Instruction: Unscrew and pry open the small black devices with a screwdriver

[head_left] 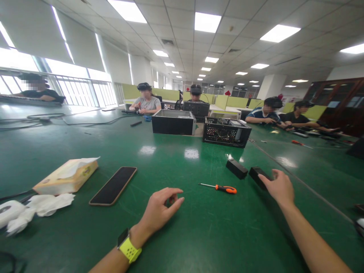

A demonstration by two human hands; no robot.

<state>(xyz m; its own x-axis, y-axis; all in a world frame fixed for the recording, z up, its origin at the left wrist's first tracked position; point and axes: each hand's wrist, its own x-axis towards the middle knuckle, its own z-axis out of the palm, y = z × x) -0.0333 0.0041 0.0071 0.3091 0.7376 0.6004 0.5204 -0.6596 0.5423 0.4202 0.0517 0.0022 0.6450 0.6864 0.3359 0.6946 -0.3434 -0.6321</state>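
My left hand (159, 212) rests on the green table (199, 235), fingers loosely curled, nothing visible in them. A yellow-strapped watch (128, 247) sits on that wrist. My right hand (280, 187) reaches to a small black box (258, 175) and its fingers close on the box's near end. A second small black box (236, 168) lies just left of it. An orange-handled screwdriver (220, 187) lies between my two hands, tip pointing left.
A phone (113, 185) lies face up left of my left hand, beside a tissue box (66, 176) and crumpled tissues (42, 206). Two open computer cases (173, 122) (226, 132) stand farther back. Several other people sit around the table's far side.
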